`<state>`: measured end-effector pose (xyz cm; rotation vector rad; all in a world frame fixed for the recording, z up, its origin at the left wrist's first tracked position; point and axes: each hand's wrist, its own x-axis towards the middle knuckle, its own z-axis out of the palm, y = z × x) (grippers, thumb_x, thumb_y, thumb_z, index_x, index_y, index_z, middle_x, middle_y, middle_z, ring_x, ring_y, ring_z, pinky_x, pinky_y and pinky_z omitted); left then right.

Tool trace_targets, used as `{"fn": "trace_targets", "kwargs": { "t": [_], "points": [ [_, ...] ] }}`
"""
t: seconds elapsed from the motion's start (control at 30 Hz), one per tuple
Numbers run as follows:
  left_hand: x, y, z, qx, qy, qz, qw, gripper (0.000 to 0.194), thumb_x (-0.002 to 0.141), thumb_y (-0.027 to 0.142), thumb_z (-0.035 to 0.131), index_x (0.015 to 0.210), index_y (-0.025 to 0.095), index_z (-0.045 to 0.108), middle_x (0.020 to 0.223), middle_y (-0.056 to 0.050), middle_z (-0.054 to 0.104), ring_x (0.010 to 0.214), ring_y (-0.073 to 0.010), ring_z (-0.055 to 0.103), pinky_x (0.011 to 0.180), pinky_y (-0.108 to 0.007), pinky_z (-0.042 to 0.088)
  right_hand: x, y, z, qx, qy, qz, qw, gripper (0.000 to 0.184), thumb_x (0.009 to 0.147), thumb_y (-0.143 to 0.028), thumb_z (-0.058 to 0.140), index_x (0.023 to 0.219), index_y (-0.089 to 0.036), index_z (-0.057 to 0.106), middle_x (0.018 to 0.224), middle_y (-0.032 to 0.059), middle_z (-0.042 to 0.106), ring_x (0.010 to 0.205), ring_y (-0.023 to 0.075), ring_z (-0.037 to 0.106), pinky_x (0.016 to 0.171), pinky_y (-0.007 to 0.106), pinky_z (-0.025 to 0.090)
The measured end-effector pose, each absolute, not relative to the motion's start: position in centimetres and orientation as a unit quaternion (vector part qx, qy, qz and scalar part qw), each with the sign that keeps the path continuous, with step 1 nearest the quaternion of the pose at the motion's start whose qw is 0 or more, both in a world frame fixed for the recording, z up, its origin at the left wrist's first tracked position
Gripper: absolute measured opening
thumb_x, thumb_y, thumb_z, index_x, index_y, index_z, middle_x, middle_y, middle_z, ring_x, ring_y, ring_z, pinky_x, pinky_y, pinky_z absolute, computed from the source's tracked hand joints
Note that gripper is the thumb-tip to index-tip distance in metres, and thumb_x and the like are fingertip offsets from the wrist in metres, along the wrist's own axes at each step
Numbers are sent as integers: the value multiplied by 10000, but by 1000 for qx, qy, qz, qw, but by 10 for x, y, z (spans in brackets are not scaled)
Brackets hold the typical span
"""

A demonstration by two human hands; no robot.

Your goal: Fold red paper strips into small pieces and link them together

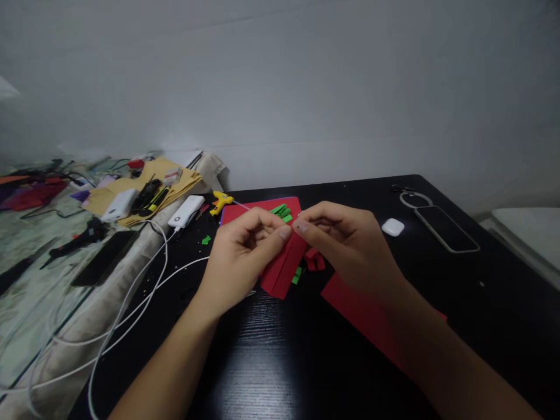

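Note:
A strip of red paper (283, 273) with lengthwise creases hangs at a slant between my two hands, over the black table. My left hand (247, 251) is closed, with thumb and forefinger pinching the paper near its upper end. Just beside it, my right hand (345, 239) pinches the same end, fingers curled. My fingers hide that upper edge. Behind the hands lie a red sheet (231, 213) and folded green paper pieces (282, 211). A small folded red piece (315, 260) sits by my right hand, and a larger red sheet (363, 315) lies under my right forearm.
A yellow glue gun (221, 202) and a white power bank (186, 211) with a looping white cable (126, 318) are on the left. To the right lie a white earbud case (392, 227) and a phone (446, 228). A cluttered surface adjoins the black table (262, 373).

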<state>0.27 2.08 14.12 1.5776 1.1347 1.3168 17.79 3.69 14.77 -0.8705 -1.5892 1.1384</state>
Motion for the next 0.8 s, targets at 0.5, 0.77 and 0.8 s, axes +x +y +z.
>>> {"fn": "trace_targets", "kwargs": {
  "t": [0.5, 0.77, 0.8],
  "points": [
    [4, 23, 140, 640, 432, 524, 359, 140, 871, 293, 690, 811, 168, 670, 644, 19, 594, 547, -75, 513, 513, -184, 419, 174, 40, 145, -351, -663, 430, 502, 150, 879, -296, 666, 798, -169, 670, 640, -15, 622, 532, 98, 560, 478, 209, 446],
    [5, 25, 139, 643, 436, 523, 350, 130, 868, 265, 685, 802, 157, 657, 650, 17, 586, 557, -76, 505, 516, -180, 409, 173, 45, 142, -356, -663, 429, 499, 140, 864, -283, 661, 791, -163, 664, 685, -4, 638, 582, 100, 558, 504, 210, 428],
    [5, 26, 138, 644, 435, 522, 351, 132, 870, 268, 684, 803, 158, 656, 647, 19, 579, 556, -74, 499, 515, -179, 405, 173, 45, 142, -357, -663, 430, 497, 135, 862, -279, 660, 793, -163, 664, 691, -2, 642, 586, 101, 561, 509, 212, 431]
  ]
}}
